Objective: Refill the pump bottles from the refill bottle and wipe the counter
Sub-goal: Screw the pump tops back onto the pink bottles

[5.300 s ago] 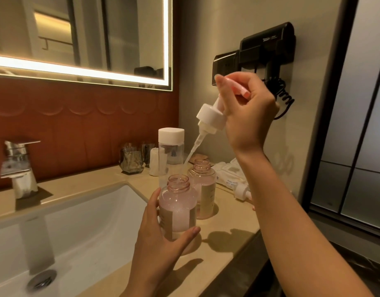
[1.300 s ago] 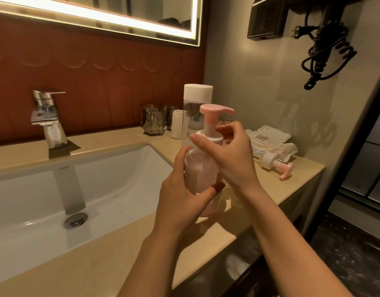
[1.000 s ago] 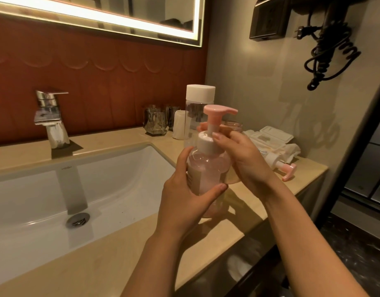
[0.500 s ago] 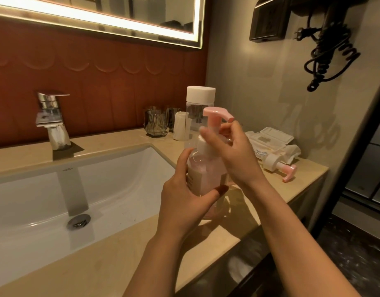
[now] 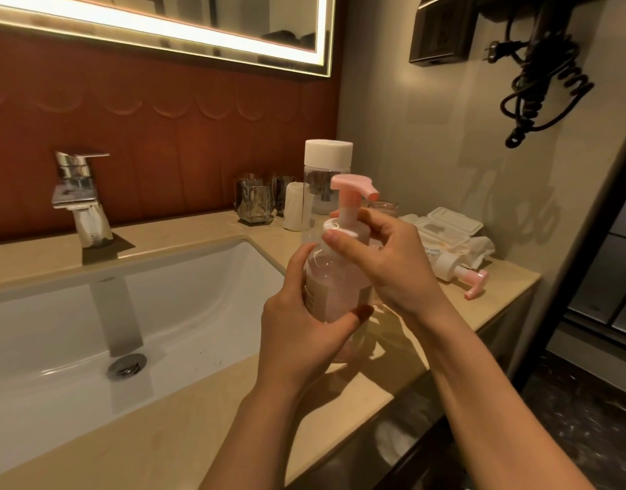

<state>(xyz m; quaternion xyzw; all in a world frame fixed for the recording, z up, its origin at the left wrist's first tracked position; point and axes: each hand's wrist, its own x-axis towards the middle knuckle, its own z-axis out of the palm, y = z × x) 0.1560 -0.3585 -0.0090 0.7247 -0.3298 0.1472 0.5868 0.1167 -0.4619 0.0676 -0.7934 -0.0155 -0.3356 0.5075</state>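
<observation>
Gripping the pump bottle (image 5: 334, 288) around its body in mid-frame, the left hand (image 5: 297, 334) steadies it over the counter (image 5: 340, 401). The right hand (image 5: 389, 263) curls round its white collar under the pink pump. Behind stand a white-capped bottle (image 5: 328, 153) and an open bottle (image 5: 384, 207). A loose pump (image 5: 460, 274) lies right of the hands, and the sink (image 5: 163, 313) is at the left.

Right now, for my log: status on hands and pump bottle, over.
Left hand grips pump bottle. Right hand pinches pump collar, pump on upright. Spare pump head lies loose on counter; second bottle uncapped behind.
</observation>
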